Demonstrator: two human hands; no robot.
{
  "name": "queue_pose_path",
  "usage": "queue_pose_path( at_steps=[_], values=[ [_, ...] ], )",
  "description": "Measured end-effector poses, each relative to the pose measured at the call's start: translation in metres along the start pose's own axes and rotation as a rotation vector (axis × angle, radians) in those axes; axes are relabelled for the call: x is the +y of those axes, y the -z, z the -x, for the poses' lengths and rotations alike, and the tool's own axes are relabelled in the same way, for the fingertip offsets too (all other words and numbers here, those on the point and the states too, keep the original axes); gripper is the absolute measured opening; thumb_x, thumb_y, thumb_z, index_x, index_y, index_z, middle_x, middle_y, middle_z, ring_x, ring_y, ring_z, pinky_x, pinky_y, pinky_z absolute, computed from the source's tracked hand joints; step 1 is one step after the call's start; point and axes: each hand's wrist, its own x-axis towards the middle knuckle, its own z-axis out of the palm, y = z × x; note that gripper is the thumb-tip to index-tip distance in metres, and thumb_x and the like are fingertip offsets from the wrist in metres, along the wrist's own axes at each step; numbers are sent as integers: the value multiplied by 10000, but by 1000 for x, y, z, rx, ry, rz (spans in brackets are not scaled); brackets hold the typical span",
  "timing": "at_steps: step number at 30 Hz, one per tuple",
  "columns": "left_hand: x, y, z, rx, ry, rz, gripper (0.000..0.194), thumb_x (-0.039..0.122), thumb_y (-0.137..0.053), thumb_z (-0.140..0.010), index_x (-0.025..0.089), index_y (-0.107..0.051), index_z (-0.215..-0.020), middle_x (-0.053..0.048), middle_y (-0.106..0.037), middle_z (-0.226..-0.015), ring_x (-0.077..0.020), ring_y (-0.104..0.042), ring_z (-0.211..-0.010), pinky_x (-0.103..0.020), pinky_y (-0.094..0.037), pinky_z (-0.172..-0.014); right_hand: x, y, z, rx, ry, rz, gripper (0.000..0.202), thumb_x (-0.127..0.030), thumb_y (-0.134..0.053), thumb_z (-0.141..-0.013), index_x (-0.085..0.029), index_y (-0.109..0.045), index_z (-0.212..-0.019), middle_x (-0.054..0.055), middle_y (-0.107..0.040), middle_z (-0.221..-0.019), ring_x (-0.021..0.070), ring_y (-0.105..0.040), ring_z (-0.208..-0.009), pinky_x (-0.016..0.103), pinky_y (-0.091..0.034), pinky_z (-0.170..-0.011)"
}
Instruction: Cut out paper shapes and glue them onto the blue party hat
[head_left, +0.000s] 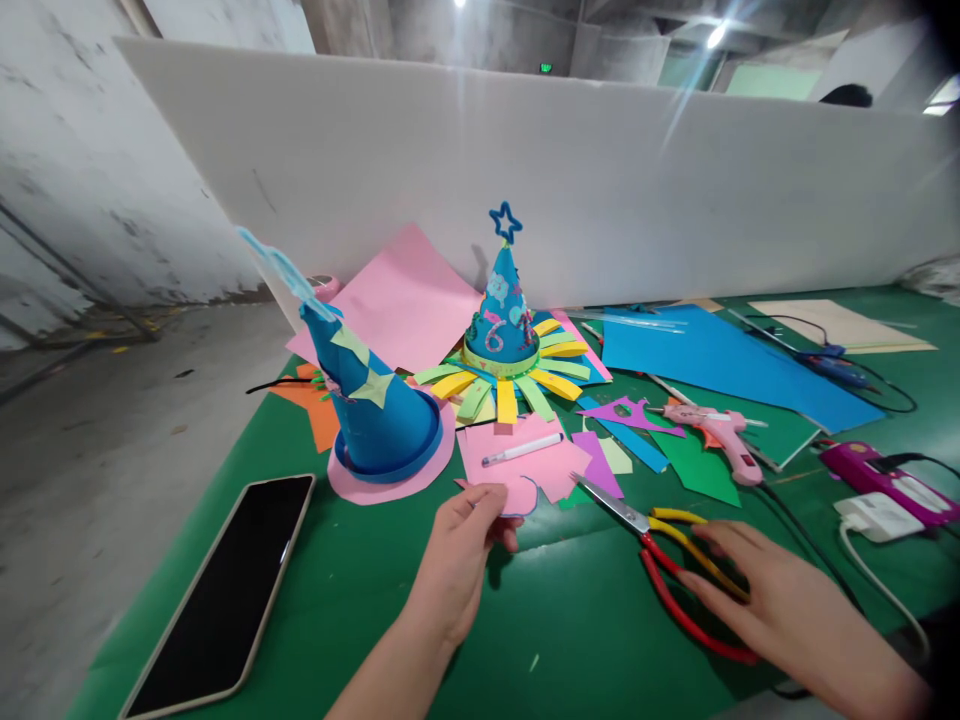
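Observation:
My left hand (474, 525) pinches a small cut piece of pink paper (521, 497), which has a dark curved line along its edge. My right hand (757, 585) is at the handles of a pair of scissors (622, 508), its thumb and fingers around the yellow handle. The scissors have one red and one yellow handle, and their nearly closed blades point toward the pink paper scraps. A white pen (523, 449) lies on a larger pink sheet (472, 458) just beyond my left hand.
A blue cone hat with stars (382, 420) stands at left, and another (501, 325) with a strip-paper brim behind. A phone (225, 590) lies front left. Rightward are a pink glue gun (716, 430), blue sheet (712, 355), purple power strip (885, 475) and cables. A white board (525, 180) rises behind.

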Motion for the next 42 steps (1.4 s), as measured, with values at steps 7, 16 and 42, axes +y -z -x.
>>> queue_pose_path(
  at_steps=[7, 16, 42],
  values=[
    [-7, 0, 6, -69, 124, 80, 200, 278, -583, -719, 101, -599, -626, -27, -564, -549, -99, -486, -489, -192, -351, -438, -72, 11, -28, 48, 228, -392, 349, -340, -525, -778, -235, -462, -1105, 87, -543, -1084, 216, -521, -974, 342, -441, -808],
    [2, 13, 2, -40, 165, 211, 153, 250, -524, -757, 117, -592, -730, -3, -537, -544, -95, -469, -465, -204, -354, -420, -130, -12, -75, -102, 272, -1023, 371, -235, -613, -721, -235, -503, -1075, 7, -567, -888, 134, -527, -799, 272, -451, -736],
    [-8, 26, 12, -75, -349, -551, 253, 328, -535, -753, 164, -573, -941, -33, -558, -793, -158, -488, -712, -261, -395, -653, -150, -27, -76, -153, 116, -1325, 84, -218, -503, -808, -194, -564, -861, -13, -557, -727, 103, -494, -623, 209, -398, -558]
  ],
)
